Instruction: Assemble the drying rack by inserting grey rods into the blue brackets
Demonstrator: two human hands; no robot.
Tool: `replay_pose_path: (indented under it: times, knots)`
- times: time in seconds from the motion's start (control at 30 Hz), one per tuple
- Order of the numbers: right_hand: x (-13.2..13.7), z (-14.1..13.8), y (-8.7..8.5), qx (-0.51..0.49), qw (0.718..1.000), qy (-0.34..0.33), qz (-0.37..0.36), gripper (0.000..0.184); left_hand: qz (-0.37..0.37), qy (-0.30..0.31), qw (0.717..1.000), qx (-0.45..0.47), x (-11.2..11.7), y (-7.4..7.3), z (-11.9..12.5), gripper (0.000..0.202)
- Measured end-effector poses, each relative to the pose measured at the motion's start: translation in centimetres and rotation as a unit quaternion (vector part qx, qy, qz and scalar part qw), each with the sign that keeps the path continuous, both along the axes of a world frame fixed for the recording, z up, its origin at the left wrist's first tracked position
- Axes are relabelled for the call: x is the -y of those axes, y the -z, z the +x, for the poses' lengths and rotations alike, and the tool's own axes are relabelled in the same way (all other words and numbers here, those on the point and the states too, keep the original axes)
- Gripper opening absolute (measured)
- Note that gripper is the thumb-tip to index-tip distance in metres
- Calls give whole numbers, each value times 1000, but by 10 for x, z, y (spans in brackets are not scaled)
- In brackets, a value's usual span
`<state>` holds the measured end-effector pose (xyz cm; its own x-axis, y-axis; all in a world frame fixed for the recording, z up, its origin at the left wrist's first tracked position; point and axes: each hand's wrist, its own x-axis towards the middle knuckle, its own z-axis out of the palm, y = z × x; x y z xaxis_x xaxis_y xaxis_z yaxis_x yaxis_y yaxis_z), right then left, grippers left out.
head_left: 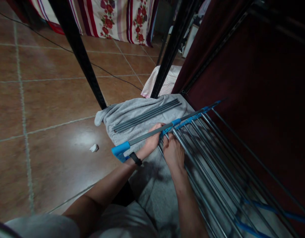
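Observation:
A rack [197, 132] of long metal rods with blue plastic joints and a grey side bar slants across the lower right. My left hand [153, 140], a black band on its wrist, reaches under the side bar and is closed around the blue joint strip; its fingertips are partly hidden behind it. Close beside it, my right hand [173, 150] has its fingers curled on the end of a metal rod [160, 149] at the strip. Several loose grey rods [147, 115] lie together on a grey blanket [117, 115] beyond my hands.
Two black metal posts [80, 56] rise past the blanket. A dark red cloth [241, 66] hangs at right. Floral fabric [120, 19] hangs at the back. A crumpled white scrap [94, 148] and a thin black cable [110, 73] lie on the tiled floor [50, 109].

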<state>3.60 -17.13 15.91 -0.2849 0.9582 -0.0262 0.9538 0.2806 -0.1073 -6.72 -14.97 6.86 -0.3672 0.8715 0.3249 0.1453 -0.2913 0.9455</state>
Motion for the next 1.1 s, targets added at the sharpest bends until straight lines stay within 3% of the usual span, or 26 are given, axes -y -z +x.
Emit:
replay_pose_path:
  times: [0.17, 0.47, 0.7, 0.9, 1.1]
  knots:
    - [1, 0, 1, -2, 1000, 10, -8, 37, -120, -3, 974, 191, -19, -8, 9, 49]
    - [7, -7, -1, 5, 999, 35, 2, 37, -113, 2, 952, 284, -28, -8, 14, 42]
    - [10, -3, 1, 22, 1000, -13, 10, 32, -119, 11, 953, 279, -29, -5, 14, 43]
    - [12, 1, 4, 23, 999, -33, 9, 33, -128, 55, 962, 237, -29, 1, 13, 51]
    - [11, 1, 3, 18, 999, -43, -26, 32, -123, 44, 962, 241, -31, 5, 14, 52]
